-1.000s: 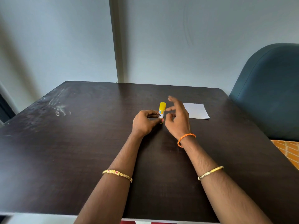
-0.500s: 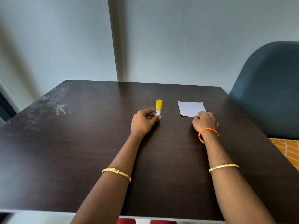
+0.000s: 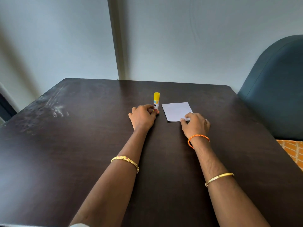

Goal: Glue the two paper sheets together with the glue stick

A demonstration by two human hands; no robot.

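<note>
A yellow-capped glue stick (image 3: 156,100) stands upright on the dark table (image 3: 82,145), a little beyond the middle. My left hand (image 3: 143,116) grips its lower part with the fingertips. Just right of it lies a small white paper (image 3: 176,110), flat on the table; whether it is one sheet or two stacked I cannot tell. My right hand (image 3: 195,124) rests on the paper's near right corner, thumb and fingers pinching that edge.
A blue-green padded chair (image 3: 275,89) stands at the table's right side, with an orange patterned cushion (image 3: 293,151) below it. The wall rises right behind the table's far edge. Pale scuff marks (image 3: 54,108) streak the table's left part.
My right hand left the glue stick, crossed to the right and settled on the paper's near corner. The left hand has stayed on the glue stick.
</note>
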